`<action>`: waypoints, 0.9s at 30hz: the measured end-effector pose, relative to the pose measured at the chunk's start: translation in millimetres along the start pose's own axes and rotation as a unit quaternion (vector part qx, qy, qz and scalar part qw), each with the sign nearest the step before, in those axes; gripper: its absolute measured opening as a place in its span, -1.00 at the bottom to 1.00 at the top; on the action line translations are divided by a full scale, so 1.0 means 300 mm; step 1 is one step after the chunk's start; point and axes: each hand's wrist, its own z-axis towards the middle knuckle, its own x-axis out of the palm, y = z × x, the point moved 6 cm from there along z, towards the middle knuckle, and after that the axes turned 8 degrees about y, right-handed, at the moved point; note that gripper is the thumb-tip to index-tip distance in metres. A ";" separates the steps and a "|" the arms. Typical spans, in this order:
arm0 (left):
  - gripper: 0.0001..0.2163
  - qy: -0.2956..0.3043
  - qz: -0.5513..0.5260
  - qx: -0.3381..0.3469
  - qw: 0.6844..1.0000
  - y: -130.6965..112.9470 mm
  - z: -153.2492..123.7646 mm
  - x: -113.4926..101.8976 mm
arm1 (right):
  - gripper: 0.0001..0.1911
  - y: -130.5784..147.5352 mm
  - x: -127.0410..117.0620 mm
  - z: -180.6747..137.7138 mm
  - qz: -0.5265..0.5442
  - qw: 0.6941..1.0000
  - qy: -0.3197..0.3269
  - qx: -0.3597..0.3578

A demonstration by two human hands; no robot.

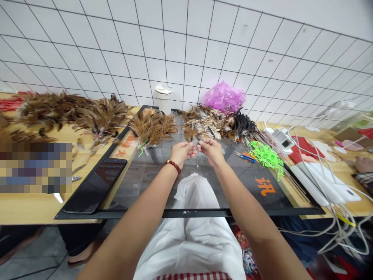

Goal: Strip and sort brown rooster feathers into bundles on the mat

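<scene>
My left hand (182, 153), with a dark red bead bracelet (173, 166) on its wrist, is closed in a pinch over the glass panel (145, 182). Close beside it, my right hand (211, 151) pinches too, the fingertips of both nearly meeting. What they hold is too small to make out against the pile of brown, cream and black feathers (210, 121) just behind. To the left lies a bunch of brown feathers (153, 127) with a green tie (141, 149). Blue-handled snips (245, 156) and a heap of bright green cords (265, 156) lie to the right.
A white lidded cup (164, 97) and a pink plastic bag (225, 96) stand against the tiled wall. More feather bunches (99, 114) cover the left table. A black phone (96, 186) lies front left. White cables (329, 202) hang off the right side, near another person's hand (363, 165).
</scene>
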 end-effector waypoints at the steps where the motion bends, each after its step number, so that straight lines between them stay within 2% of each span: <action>1: -0.87 0.003 0.006 -0.001 1.000 0.002 0.000 0.002 | -0.63 0.006 -0.002 -0.004 -0.006 1.000 -0.008 -0.010; 4: -0.85 0.007 0.010 -0.003 1.000 0.006 0.000 0.006 | -0.69 0.031 -0.007 -0.008 -0.056 0.997 -0.028 -0.052; 7: -0.85 0.022 -0.011 -0.019 1.000 0.012 -0.001 0.012 | -0.72 0.045 0.001 -0.010 -0.079 0.993 -0.020 -0.085; 14: -0.88 0.088 0.008 -0.052 0.995 0.019 -0.007 0.034 | -0.70 0.043 0.030 -0.012 -0.085 0.991 0.008 -0.098; 16: -0.89 0.094 0.014 -0.045 0.994 0.013 -0.007 0.035 | -0.71 0.057 0.011 -0.009 -0.061 0.993 -0.012 -0.103; 19: -0.92 0.064 -0.026 -0.006 0.998 -0.013 -0.002 0.018 | -0.73 0.092 -0.047 -0.006 0.009 0.991 -0.063 -0.117; 23: -0.92 0.005 -0.104 0.022 0.994 -0.033 0.008 -0.019 | -0.74 0.111 -0.115 0.002 0.057 0.994 -0.057 -0.080; 25: -0.92 -0.020 -0.131 0.034 0.991 -0.037 0.013 -0.035 | -0.74 0.102 -0.138 0.007 0.015 0.998 -0.034 -0.047; 27: -0.91 -0.035 -0.143 0.048 0.988 -0.042 0.016 -0.045 | -0.74 0.089 -0.141 0.012 -0.108 0.994 0.009 -0.031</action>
